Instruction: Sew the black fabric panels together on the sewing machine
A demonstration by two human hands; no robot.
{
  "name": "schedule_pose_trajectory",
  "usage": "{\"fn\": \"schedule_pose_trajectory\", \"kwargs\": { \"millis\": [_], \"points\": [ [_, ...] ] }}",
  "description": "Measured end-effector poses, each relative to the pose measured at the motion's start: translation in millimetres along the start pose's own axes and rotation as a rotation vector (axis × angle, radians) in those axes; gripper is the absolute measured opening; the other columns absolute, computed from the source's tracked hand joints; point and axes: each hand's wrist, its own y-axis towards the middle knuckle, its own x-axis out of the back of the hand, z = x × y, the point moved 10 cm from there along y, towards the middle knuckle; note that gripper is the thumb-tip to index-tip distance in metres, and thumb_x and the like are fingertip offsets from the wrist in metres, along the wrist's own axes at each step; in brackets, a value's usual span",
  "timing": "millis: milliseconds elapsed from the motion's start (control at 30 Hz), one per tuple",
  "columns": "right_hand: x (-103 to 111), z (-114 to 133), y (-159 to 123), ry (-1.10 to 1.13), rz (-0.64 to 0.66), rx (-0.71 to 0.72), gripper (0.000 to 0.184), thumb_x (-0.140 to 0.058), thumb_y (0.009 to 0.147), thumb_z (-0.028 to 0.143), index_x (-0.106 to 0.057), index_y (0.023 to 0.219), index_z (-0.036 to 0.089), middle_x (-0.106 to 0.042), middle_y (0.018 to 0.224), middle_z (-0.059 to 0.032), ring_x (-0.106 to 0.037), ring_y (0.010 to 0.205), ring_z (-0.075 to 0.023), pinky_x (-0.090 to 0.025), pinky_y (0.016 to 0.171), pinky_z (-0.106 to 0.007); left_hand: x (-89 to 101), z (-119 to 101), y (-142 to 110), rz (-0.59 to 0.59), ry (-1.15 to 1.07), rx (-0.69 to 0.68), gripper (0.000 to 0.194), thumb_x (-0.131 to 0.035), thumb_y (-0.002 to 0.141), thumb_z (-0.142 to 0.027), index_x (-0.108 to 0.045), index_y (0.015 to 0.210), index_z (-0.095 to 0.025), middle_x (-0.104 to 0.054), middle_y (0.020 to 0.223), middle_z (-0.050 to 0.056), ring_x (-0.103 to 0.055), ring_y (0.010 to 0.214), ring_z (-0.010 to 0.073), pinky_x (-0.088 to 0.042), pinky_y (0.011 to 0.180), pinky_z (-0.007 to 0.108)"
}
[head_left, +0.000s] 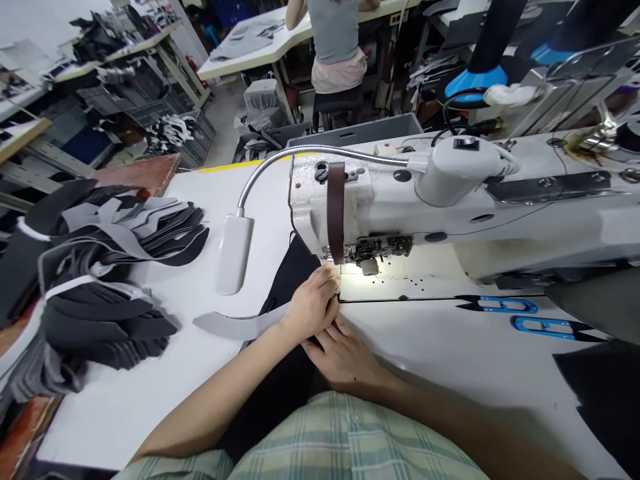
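My left hand (311, 303) is at the sewing machine (320, 213), its fingers curled close together beside the lit needle area. A grey fabric strip (235, 325) runs leftward from under this hand, which appears to grip it; the fingertips are partly hidden. Just below, my right hand (345, 357) lies with its fingers stretched out, touching the left hand and resting on black fabric (290, 273). That fabric passes beneath both hands and reaches down toward my lap. The needle and the fabric edge under it are hidden by my left hand and a brown strap (335, 213).
Bundles of dark and grey cut pieces (105, 313) lie on the left. A gooseneck lamp (235, 253) arches over the white table (165, 413). Two blue thread snips (505, 305) and black fabric (600, 393) lie right. Another person (335, 40) sits at a table beyond.
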Motion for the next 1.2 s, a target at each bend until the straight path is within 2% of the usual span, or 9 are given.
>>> {"fn": "schedule_pose_trajectory", "kwargs": {
  "millis": [200, 367, 467, 533, 667, 767, 833, 1033, 1200],
  "points": [
    [5.7, -9.1, 0.3, -0.027, 0.016, -0.050, 0.047, -0.042, 0.090, 0.019, -0.045, 0.135, 0.008, -0.049, 0.132, -0.0229, -0.039, 0.129, -0.0325, -0.025, 0.111, -0.051, 1.8, 2.9, 14.3, 0.019, 0.183, -0.028, 0.017, -0.046, 0.083, -0.010, -0.062, 0.084, -0.014, -0.061, 0.104, 0.011, -0.057, 0.097, 0.0219, -0.052, 0.078, 0.033],
    [12.3, -12.4, 0.2, -0.081, -0.016, -0.072, 0.045, -0.039, 0.089, 0.014, -0.047, 0.134, 0.007, -0.052, 0.130, -0.0221, -0.040, 0.130, -0.0300, -0.029, 0.111, -0.050, 25.7, -19.0, 10.9, -0.104, 0.449, -0.064, 0.025, -0.044, 0.090, -0.010, -0.060, 0.071, -0.015, -0.062, 0.081, 0.007, -0.055, 0.079, 0.0184, -0.043, 0.065, 0.031],
    [9.8, -8.9, 0.7, -0.095, -0.026, -0.039, 0.042, -0.042, 0.088, 0.015, -0.053, 0.129, 0.007, -0.059, 0.121, -0.0209, -0.047, 0.124, -0.0302, -0.030, 0.110, -0.051, 21.1, -28.2, 4.6, -0.032, 0.473, -0.054, 0.025, -0.046, 0.092, -0.012, -0.059, 0.070, -0.015, -0.059, 0.072, 0.004, -0.054, 0.074, 0.0172, -0.041, 0.063, 0.030],
    [8.3, -6.7, 1.1, -0.099, -0.036, -0.020, 0.042, -0.043, 0.088, 0.016, -0.054, 0.128, 0.008, -0.062, 0.117, -0.0197, -0.050, 0.120, -0.0307, -0.031, 0.109, -0.052, 13.2, -27.9, 1.1, 0.042, 0.477, -0.018, 0.022, -0.046, 0.092, -0.014, -0.061, 0.075, -0.014, -0.062, 0.079, 0.006, -0.054, 0.076, 0.0179, -0.042, 0.063, 0.030],
    [8.9, -5.3, 0.8, -0.131, -0.070, -0.021, 0.044, -0.047, 0.086, 0.018, -0.055, 0.128, 0.010, -0.064, 0.115, -0.0186, -0.053, 0.116, -0.0323, -0.037, 0.104, -0.052, -4.6, -21.9, -1.0, 0.200, 0.447, 0.043, 0.018, -0.045, 0.091, -0.011, -0.063, 0.094, -0.013, -0.063, 0.110, 0.011, -0.057, 0.089, 0.0201, -0.048, 0.071, 0.032],
    [10.5, -3.6, 0.0, -0.159, -0.088, -0.013, 0.046, -0.046, 0.084, 0.017, -0.054, 0.129, 0.010, -0.065, 0.115, -0.0177, -0.055, 0.115, -0.0327, -0.038, 0.104, -0.051, -20.5, -12.4, -0.8, 0.369, 0.345, 0.129, 0.021, -0.045, 0.087, -0.005, -0.063, 0.096, -0.012, -0.063, 0.109, 0.010, -0.057, 0.089, 0.0187, -0.050, 0.071, 0.029],
    [12.1, -3.1, -0.4, -0.167, -0.094, -0.005, 0.047, -0.045, 0.084, 0.016, -0.053, 0.130, 0.009, -0.063, 0.118, -0.0179, -0.053, 0.117, -0.0325, -0.037, 0.105, -0.051, -25.5, -6.6, 0.1, 0.426, 0.299, 0.189, 0.023, -0.044, 0.085, -0.003, -0.063, 0.096, -0.011, -0.062, 0.112, 0.011, -0.057, 0.092, 0.0188, -0.050, 0.073, 0.028],
    [12.3, -7.3, -0.2, -0.184, -0.059, -0.028, 0.048, -0.045, 0.082, 0.015, -0.053, 0.128, 0.003, -0.061, 0.121, -0.0208, -0.052, 0.119, -0.0328, -0.035, 0.108, -0.049, -27.4, -2.0, 2.3, 0.414, 0.210, 0.208, 0.027, -0.040, 0.085, -0.004, -0.061, 0.099, -0.013, -0.062, 0.113, 0.009, -0.057, 0.089, 0.0167, -0.049, 0.082, 0.027],
    [13.3, -9.8, 0.3, -0.183, -0.068, -0.077, 0.046, -0.044, 0.082, 0.013, -0.055, 0.124, -0.002, -0.059, 0.120, -0.0279, -0.054, 0.117, -0.0334, -0.039, 0.104, -0.049, -17.5, 2.8, 4.3, 0.316, 0.174, 0.219, 0.026, -0.039, 0.087, -0.006, -0.063, 0.094, -0.014, -0.066, 0.104, 0.007, -0.056, 0.084, 0.0168, -0.050, 0.078, 0.027]
  ]
}}
